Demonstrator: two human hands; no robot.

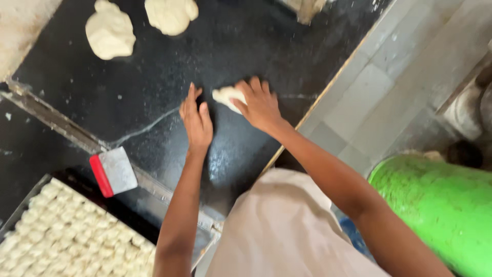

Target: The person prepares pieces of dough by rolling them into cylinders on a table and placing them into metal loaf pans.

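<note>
Right hand (260, 105) is down on a small piece of dough (227, 96), fingers (254, 85) spread and curled over its right side, pressing it onto the black desk (154, 77). That dough sits just in from the desk's right edge, about halfway along it, with its pale left end poking out from under the hand. Left hand (197, 123) is right beside it, flat on the floured surface, fingers (191, 96) straight and held close together, holding nothing, with a narrow gap of bare desk between hand and dough. Up at the far edge, two larger dough lumps (109, 32) lie side by side, well apart from the hands. Toward the near left, a scraper (114, 172) with a red handle and pale blade rests on the metal strip that crosses the desk. Beyond that strip, at the near left corner, a tray (23, 208) is packed with rows of small dough pieces (72, 236). Off the desk to the right, a green drum (441, 205) stands on the tiled floor (389, 87).
</note>
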